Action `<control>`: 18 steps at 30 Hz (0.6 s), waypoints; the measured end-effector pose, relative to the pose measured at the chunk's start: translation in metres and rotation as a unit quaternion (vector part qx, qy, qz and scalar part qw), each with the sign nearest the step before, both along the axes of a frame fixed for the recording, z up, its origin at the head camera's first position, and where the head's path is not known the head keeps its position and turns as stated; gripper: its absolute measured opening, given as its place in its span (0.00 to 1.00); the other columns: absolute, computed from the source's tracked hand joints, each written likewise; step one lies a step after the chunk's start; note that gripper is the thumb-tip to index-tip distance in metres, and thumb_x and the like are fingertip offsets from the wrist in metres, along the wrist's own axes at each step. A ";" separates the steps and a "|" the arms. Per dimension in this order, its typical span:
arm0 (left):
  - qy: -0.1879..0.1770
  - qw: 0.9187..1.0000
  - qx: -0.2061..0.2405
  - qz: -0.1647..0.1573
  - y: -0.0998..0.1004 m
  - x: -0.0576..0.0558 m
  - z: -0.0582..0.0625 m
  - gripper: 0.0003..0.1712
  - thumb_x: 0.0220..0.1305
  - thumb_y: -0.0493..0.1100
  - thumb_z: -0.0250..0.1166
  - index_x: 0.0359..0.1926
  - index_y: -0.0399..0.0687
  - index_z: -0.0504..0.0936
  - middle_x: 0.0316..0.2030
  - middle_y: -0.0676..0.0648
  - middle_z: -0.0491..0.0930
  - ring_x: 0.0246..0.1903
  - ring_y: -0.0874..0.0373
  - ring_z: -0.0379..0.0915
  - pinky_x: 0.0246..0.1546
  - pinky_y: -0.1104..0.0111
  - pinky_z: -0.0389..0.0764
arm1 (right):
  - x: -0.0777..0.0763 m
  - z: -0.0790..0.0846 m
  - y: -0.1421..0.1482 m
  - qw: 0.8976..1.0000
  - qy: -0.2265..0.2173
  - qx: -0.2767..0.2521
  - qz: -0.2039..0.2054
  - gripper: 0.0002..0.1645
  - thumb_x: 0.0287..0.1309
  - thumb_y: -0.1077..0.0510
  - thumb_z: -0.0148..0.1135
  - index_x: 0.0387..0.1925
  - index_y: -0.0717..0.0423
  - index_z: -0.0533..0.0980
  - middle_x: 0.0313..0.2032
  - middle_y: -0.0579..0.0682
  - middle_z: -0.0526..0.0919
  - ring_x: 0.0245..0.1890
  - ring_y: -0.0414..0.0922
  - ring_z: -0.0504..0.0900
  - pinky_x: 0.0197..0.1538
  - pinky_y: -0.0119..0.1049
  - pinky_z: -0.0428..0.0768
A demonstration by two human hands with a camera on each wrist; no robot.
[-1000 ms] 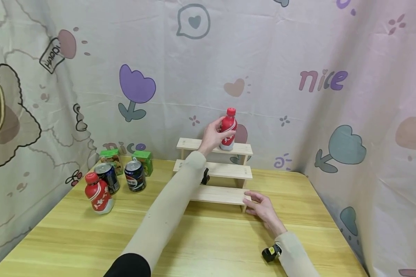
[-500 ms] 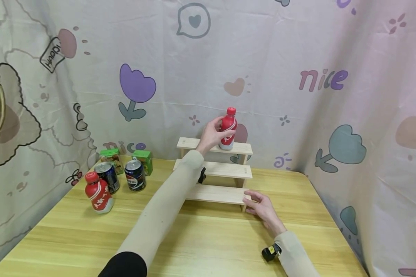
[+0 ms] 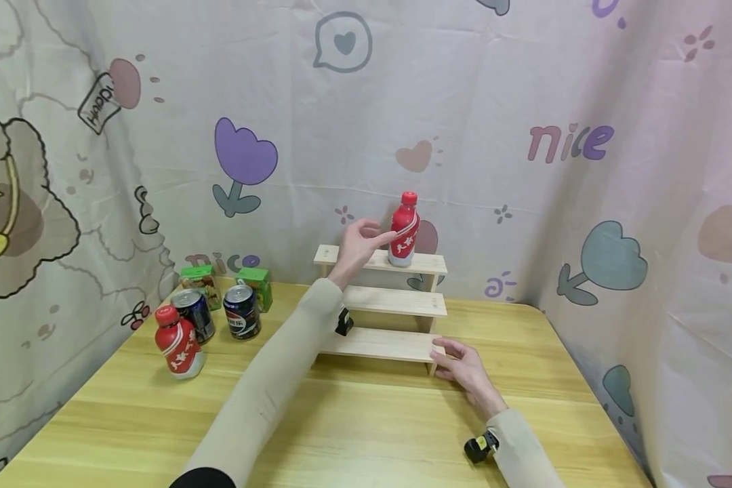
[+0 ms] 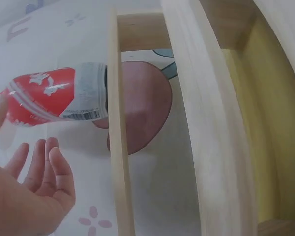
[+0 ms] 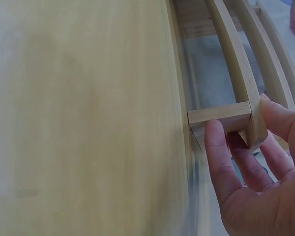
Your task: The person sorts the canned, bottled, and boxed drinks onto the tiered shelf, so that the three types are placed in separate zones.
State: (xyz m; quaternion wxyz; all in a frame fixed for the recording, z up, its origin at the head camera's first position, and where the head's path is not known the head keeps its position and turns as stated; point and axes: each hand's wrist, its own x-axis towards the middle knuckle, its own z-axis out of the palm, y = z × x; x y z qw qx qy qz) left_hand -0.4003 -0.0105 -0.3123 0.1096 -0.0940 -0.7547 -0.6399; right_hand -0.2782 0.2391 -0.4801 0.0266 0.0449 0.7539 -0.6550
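A red-and-white bottle (image 3: 405, 234) stands upright near the right end of the top step of a three-step wooden display shelf (image 3: 396, 344). My left hand (image 3: 357, 249) is just left of this bottle, fingers loosely bent and parted from it; in the left wrist view a gap shows between the fingers (image 4: 38, 167) and the bottle (image 4: 49, 96). At the shelf's lowest step, my right hand (image 3: 466, 374) grips the right end. The right wrist view shows its thumb over the board and its fingers (image 5: 217, 157) against the end support (image 5: 219, 113).
On the table's left side stand a second red-and-white bottle (image 3: 179, 344), two dark blue cans (image 3: 242, 313) (image 3: 195, 317) and two green boxes (image 3: 255, 288) (image 3: 201, 285). A patterned curtain (image 3: 463, 102) hangs behind and beside the wooden table (image 3: 372, 420).
My left hand has let go of the bottle and drawn back to the left, leaving it on the top step. The right hand keeps its hold on the shelf.
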 end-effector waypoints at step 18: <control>-0.053 0.997 -0.033 -0.043 -0.072 0.038 -0.022 0.14 0.63 0.49 0.68 0.39 0.43 0.82 0.38 0.40 0.85 0.44 0.40 0.80 0.40 0.61 0.82 | 0.000 0.001 0.000 1.000 -0.006 -0.003 -0.003 0.27 0.59 0.60 0.68 0.60 0.62 0.75 0.69 0.64 0.66 0.46 0.45 0.83 0.43 0.39 0.86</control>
